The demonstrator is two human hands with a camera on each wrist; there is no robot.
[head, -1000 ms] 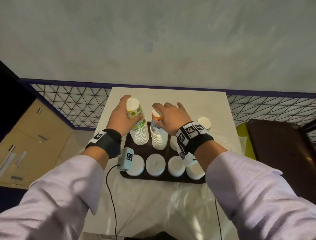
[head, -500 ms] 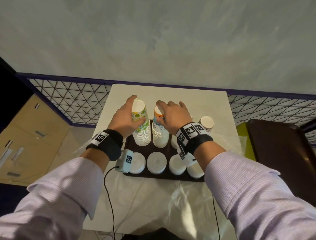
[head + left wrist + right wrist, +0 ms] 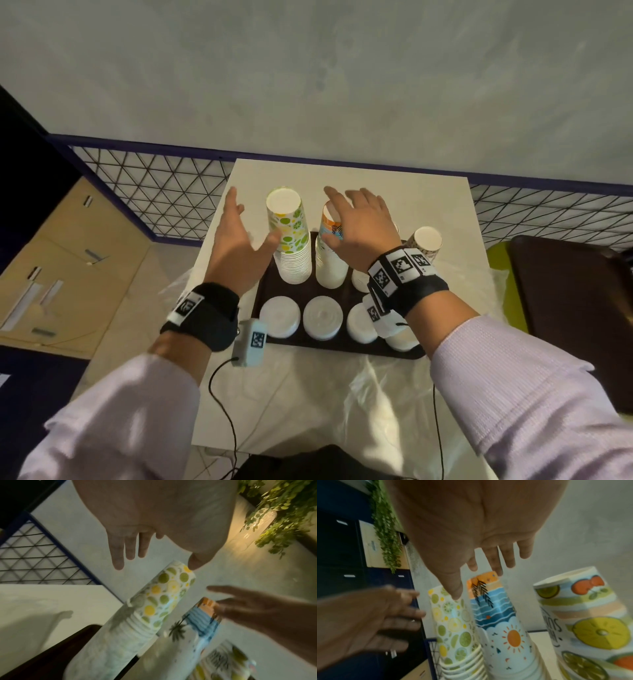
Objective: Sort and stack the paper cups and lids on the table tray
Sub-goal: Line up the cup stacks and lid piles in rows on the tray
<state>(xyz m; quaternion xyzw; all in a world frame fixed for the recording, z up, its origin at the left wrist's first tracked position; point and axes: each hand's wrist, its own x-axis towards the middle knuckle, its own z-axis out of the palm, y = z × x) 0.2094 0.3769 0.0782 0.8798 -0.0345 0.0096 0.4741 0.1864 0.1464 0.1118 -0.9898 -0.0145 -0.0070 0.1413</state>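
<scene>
On the bench [image 3: 342, 394] lies a dark tray [image 3: 274, 343], the landmark for all that follows. Along the tray's near edge runs a row of white lids [image 3: 322, 318] — each lying flat, side by side. Behind the lids, on the tray's far half, stand upside-down stacks of paper cups: a lemon-and-lime stack [image 3: 289, 236] at the far left corner, a beach-print stack [image 3: 330, 251] just beside it, and a fruit-print stack [image 3: 425, 243] near the far right corner. The left hand [image 3: 239, 246] is spread wide just left of the lemon-and-lime stack, holding nothing — whether the thumb touches the stack, I cannot tell. The right hand [image 3: 363, 229] hovers spread over the beach-print stack, fingers straight, gripping nothing.
</scene>
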